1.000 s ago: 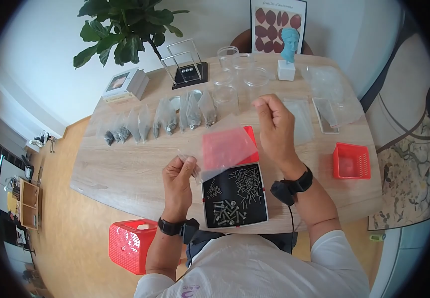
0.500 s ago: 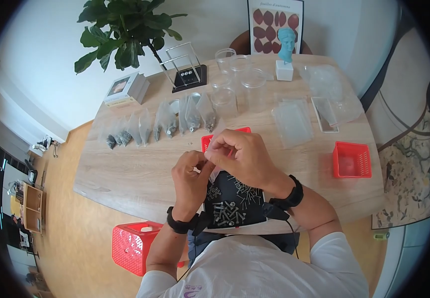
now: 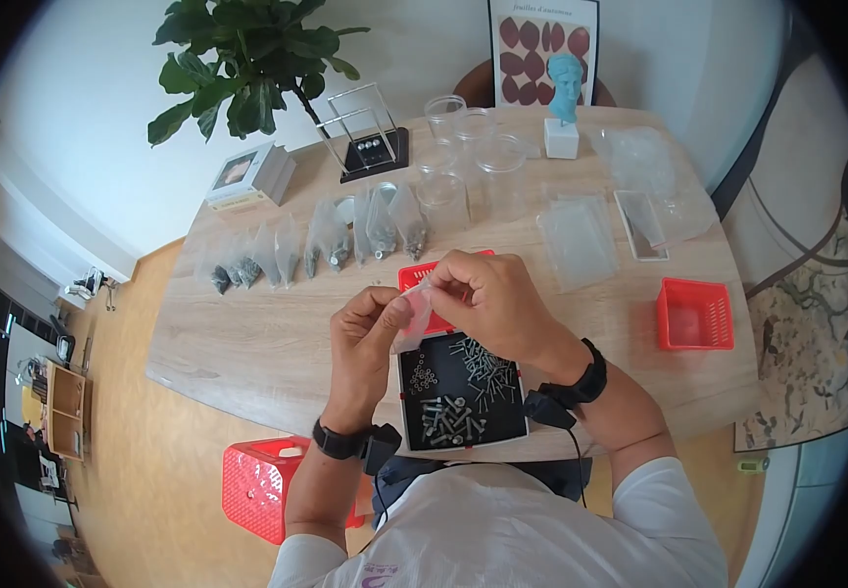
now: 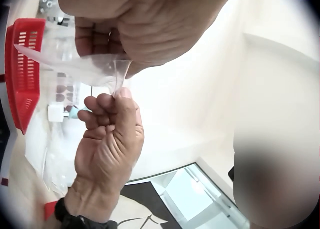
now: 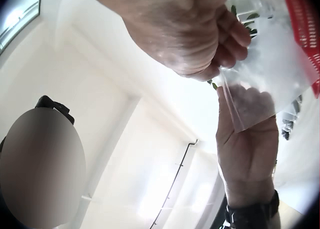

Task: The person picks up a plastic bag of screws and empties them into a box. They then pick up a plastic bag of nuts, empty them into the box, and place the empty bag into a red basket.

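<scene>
Between both hands is a clear plastic bag (image 3: 414, 321), held above the dark tray. My left hand (image 3: 363, 338) pinches one side of its top edge between thumb and fingers. Thumb and fingertips of my right hand (image 3: 497, 306) pinch the same edge close by. The left wrist view shows the bag (image 4: 95, 69) hanging thin and sheer from the fingertips. Below, the tray (image 3: 502, 427) holds loose bolts (image 3: 451, 419), screws (image 3: 487, 370) and small nuts or rings (image 3: 422, 378) in separate piles. Behind the hands, a red basket (image 4: 22, 74) is partly hidden.
Filled bags of hardware (image 3: 382, 230) stand in a row at the back left. Clear plastic cups (image 3: 499, 176) stand behind them. Flat bags (image 3: 578, 240) lie to the right, near another red basket (image 3: 695, 316). A red stool (image 3: 259, 490) is below the table's front edge.
My right hand came down and left from its raised place to the bag's edge beside my left hand. The hands have since parted slightly, showing the bag between them.
</scene>
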A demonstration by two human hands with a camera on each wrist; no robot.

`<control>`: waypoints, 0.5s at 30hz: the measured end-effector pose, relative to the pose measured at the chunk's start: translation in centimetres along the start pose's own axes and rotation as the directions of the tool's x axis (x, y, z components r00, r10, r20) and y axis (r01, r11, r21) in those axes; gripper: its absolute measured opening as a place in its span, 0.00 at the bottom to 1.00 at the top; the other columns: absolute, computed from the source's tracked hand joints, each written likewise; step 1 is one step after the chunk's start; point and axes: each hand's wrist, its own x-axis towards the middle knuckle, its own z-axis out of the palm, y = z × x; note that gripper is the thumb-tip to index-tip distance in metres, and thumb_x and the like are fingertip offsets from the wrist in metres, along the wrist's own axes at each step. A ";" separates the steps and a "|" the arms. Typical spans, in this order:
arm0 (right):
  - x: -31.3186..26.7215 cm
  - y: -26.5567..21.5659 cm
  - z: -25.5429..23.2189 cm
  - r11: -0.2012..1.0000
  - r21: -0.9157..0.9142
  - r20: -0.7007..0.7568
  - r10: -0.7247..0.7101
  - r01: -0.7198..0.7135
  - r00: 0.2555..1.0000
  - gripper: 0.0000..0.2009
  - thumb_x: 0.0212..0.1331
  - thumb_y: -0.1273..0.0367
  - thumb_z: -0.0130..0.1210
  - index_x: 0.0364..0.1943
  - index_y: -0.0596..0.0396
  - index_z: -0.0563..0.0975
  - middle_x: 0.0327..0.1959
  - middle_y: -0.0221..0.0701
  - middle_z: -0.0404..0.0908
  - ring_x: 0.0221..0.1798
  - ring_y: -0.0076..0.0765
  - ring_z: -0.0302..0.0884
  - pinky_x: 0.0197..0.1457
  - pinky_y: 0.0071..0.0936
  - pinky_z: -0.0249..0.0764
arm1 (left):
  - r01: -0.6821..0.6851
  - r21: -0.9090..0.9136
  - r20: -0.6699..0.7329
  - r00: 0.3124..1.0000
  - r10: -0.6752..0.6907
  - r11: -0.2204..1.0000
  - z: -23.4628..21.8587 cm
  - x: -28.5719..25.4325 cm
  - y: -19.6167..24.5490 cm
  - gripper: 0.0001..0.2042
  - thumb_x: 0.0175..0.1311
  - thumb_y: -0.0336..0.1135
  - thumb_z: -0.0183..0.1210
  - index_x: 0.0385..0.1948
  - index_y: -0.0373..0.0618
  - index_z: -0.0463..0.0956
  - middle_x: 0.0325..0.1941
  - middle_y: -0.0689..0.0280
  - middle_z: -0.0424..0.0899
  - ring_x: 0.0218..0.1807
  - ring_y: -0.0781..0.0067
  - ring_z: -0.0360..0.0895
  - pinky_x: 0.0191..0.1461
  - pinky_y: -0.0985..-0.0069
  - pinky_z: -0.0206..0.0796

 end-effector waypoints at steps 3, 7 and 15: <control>-0.2 0.6 0.5 0.970 -0.233 0.026 -0.062 0.066 0.998 0.06 0.62 0.75 0.66 0.39 0.60 0.81 0.30 0.38 0.87 0.32 0.35 0.89 0.37 0.29 0.82 | -0.154 0.407 -0.113 0.970 0.217 0.900 -0.1 0.4 -0.8 0.04 0.71 0.27 0.66 0.40 0.36 0.82 0.35 0.68 0.86 0.38 0.77 0.80 0.47 0.75 0.72; -0.3 -0.2 1.5 0.930 -0.362 -0.053 -0.087 0.062 0.995 0.10 0.59 0.76 0.66 0.42 0.57 0.76 0.32 0.38 0.84 0.33 0.42 0.87 0.36 0.35 0.82 | -0.429 0.833 0.191 0.815 0.546 0.349 1.1 0.5 0.1 0.02 0.67 0.23 0.67 0.37 0.37 0.83 0.33 0.62 0.85 0.36 0.65 0.81 0.43 0.70 0.72; -0.8 0.7 1.7 0.875 -0.462 -0.022 -0.173 0.143 0.985 0.09 0.58 0.78 0.63 0.41 0.57 0.77 0.34 0.40 0.83 0.34 0.51 0.84 0.36 0.43 0.80 | -0.379 0.866 0.129 0.798 0.589 0.325 1.1 0.7 -0.2 0.03 0.64 0.22 0.67 0.37 0.39 0.85 0.32 0.60 0.84 0.35 0.57 0.80 0.41 0.64 0.71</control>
